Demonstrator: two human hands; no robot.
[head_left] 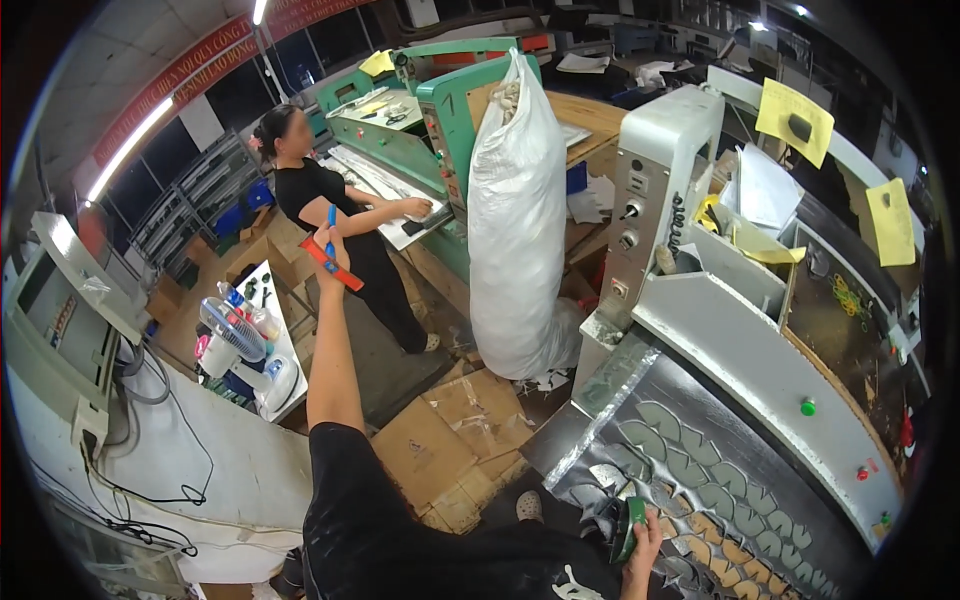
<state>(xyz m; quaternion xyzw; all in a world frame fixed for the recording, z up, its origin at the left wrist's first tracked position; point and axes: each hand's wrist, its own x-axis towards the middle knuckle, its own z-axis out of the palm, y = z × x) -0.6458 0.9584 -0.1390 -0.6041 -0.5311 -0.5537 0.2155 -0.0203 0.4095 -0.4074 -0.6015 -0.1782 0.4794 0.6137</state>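
Place: factory workshop
Signs: green cutting machine (440, 120) upper centre; grey press (740, 350) right; flattened cardboard (460, 440) on floor; stuffed white sack (515, 220) centre

- I wear a black short-sleeved shirt; its left sleeve ends just above my elbow, nearest the flattened cardboard (460, 440) on the floor.
- White printed marks sit on the shirt front.
- My forearms are bare, with no gloves on my left hand (330, 250) or right hand (645, 535).
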